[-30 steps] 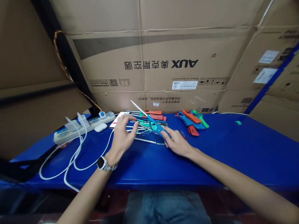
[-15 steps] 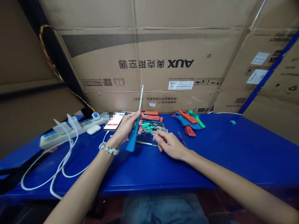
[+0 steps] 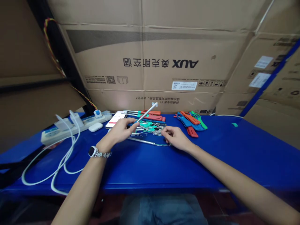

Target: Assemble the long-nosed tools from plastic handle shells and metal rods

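Observation:
My left hand is closed around the lower end of a tool with a slim metal shaft, which points up and to the right. Its blue handle is hidden by the hand. My right hand has its fingers curled together at the end of some thin wires. Those wires come from a second metal rod lying on the table. Between the hands sits a jumble of green parts and small metal pieces. Red and orange handles with metal shafts lie just behind.
Blue, orange, green and red handles are piled at the right. On the left stand a power strip with white cables, a white case and a phone. Cardboard walls the blue table's back.
My left hand has turned over and lowered, so the shaft now leans right and the blue handle is out of sight. My right hand has shifted slightly right, showing more of the wires.

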The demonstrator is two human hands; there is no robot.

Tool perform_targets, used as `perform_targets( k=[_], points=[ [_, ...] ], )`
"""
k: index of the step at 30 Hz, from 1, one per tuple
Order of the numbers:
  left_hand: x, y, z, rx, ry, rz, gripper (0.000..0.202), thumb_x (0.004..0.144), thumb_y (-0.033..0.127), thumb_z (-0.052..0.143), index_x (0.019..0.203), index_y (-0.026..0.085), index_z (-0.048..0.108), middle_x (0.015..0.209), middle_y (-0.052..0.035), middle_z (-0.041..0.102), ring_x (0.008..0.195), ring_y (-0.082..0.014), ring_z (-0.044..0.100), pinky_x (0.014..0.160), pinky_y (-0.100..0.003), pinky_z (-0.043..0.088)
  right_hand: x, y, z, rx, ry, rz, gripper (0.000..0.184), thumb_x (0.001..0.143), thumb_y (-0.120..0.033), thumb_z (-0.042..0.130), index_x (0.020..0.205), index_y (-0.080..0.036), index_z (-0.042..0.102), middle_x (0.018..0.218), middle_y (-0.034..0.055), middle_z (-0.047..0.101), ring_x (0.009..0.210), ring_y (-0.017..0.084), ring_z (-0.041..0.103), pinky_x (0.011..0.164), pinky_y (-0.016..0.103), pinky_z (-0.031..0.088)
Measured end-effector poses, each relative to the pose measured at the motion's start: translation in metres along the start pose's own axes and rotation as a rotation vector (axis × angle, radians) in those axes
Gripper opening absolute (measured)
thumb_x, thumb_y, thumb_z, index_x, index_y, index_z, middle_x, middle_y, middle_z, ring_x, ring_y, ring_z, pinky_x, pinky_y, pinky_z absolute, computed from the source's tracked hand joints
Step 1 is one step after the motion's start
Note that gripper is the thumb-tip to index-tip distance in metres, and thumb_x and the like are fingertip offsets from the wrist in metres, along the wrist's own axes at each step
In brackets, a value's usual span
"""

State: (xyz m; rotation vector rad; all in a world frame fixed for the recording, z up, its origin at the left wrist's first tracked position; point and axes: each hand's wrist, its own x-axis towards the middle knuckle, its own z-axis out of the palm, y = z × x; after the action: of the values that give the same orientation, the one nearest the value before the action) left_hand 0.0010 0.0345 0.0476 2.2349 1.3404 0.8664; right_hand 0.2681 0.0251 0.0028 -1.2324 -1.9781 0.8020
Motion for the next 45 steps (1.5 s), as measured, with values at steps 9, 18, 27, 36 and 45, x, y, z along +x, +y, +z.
perform_targets(
  k=[9, 18, 27, 36, 45],
  points=[
    [-0.01, -0.024, -0.015, -0.177, -0.079, -0.317, 0.03, 0.081, 0.044, 0.061, 0.07, 0.016, 0.057, 0.061, -0.0031, 0.065, 0.037, -0.0127, 0.054, 0.035, -0.023, 0.043, 0.022, -0.025, 0.015, -0.46, -0.117, -0.16, 0.016, 0.087, -0.029, 0.055, 0.084, -0.023, 0.07, 0.077, -0.0004, 0.072, 0.068, 0.015, 0.063, 0.059, 0.025, 0.034],
    [-0.012, -0.023, -0.018, -0.215, -0.096, -0.287, 0.026, 0.081, 0.039, 0.06, 0.071, 0.015, 0.058, 0.06, -0.0015, 0.061, 0.039, -0.0126, 0.055, 0.035, -0.023, 0.045, 0.086, -0.059, 0.069, -0.658, -0.169, -0.234, 0.025, 0.089, -0.039, 0.056, 0.1, -0.023, 0.072, 0.101, 0.0067, 0.072, 0.091, 0.023, 0.066, 0.071, 0.029, 0.044],
    [-0.009, -0.019, -0.008, -0.035, -0.037, -0.031, 0.039, 0.092, 0.047, 0.049, 0.093, 0.014, 0.071, 0.066, -0.0007, 0.062, 0.05, -0.0115, 0.051, 0.048, -0.022, 0.04, 0.087, -0.043, 0.075, -0.64, -0.055, -0.311, 0.018, 0.085, -0.033, 0.061, 0.093, -0.019, 0.07, 0.119, 0.0109, 0.063, 0.113, 0.026, 0.059, 0.082, 0.033, 0.05],
    [-0.008, -0.009, 0.007, 0.108, -0.067, 0.108, 0.036, 0.095, 0.043, 0.049, 0.098, 0.017, 0.074, 0.08, -0.0023, 0.071, 0.064, -0.0155, 0.056, 0.056, -0.024, 0.037, 0.055, -0.013, 0.034, -0.135, 0.166, -0.127, 0.013, 0.074, -0.029, 0.067, 0.081, -0.019, 0.069, 0.078, 0.0025, 0.071, 0.074, 0.019, 0.067, 0.071, 0.03, 0.05],
    [-0.008, 0.001, 0.019, 0.124, -0.186, 0.182, 0.04, 0.099, 0.047, 0.043, 0.098, 0.018, 0.07, 0.069, -0.0003, 0.064, 0.058, -0.0142, 0.055, 0.053, -0.023, 0.037, 0.023, -0.004, -0.005, 0.812, 0.357, 0.115, 0.044, 0.065, -0.056, 0.076, 0.079, -0.017, 0.061, 0.058, -0.0043, 0.053, 0.048, 0.007, 0.044, 0.035, 0.016, 0.029]
  ],
)
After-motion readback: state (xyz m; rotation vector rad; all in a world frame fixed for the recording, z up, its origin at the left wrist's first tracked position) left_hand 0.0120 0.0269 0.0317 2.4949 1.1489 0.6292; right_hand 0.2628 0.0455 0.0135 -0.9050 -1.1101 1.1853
